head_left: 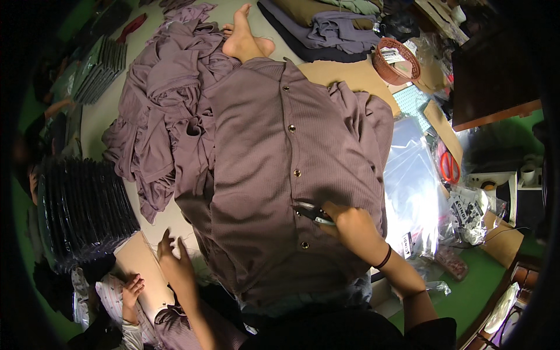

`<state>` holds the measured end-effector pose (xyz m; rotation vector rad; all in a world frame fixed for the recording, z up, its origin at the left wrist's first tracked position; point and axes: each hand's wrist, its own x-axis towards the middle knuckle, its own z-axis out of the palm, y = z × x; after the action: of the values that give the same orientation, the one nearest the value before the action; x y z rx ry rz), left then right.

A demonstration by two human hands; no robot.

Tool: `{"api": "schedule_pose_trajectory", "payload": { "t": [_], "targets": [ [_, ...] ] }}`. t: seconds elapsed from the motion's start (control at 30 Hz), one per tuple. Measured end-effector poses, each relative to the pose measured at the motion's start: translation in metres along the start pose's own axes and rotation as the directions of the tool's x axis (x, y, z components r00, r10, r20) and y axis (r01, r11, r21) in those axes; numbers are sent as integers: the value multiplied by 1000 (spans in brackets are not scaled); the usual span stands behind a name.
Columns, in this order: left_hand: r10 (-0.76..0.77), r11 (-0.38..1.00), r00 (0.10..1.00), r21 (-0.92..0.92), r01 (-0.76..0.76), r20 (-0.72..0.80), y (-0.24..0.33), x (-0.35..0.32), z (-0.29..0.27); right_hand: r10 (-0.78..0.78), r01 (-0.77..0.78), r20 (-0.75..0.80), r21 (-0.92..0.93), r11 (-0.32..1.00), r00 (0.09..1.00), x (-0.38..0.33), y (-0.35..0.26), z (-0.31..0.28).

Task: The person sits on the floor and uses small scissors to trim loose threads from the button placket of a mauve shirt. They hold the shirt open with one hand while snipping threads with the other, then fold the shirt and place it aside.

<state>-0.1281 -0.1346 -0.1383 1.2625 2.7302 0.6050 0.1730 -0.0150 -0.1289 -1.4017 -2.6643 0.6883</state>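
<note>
A mauve ribbed garment [254, 146] lies spread in front of me, with a placket of round metal snap buttons [297, 173] running down its middle. My right hand [356, 230] is closed around small dark thread snips [315, 213], with the blades at the placket beside one of the buttons. My left hand [177, 259] is raised off the garment's left edge, fingers apart and slightly curled, with no object visible in it. Fine loose threads lie near its fingertips.
Crumpled mauve garments [163, 99] are heaped at left. Dark bagged packs [84, 204] stand left of a cardboard sheet [143, 268]. Another person's hand [133, 290] is at lower left; bare feet [245, 41] show at the far end. Clear plastic bags [411, 181], red-handled scissors [450, 168] and a basket [396, 63] lie right.
</note>
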Motion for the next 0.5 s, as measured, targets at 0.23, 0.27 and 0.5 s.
{"api": "schedule_pose_trajectory", "payload": {
  "t": [0.23,0.27,0.5],
  "targets": [
    [386,775,811,-632,-26,440,110,2,33,28,-6,-117,183,983,993,10,-1,-5],
    [473,719,776,-692,-66,417,122,1,40,58,-26,-143,219,975,988,14,0,-4],
    [480,657,758,-754,23,442,148,-6,78,68,-28,-126,298,954,990,42,22,2]
  ]
}}
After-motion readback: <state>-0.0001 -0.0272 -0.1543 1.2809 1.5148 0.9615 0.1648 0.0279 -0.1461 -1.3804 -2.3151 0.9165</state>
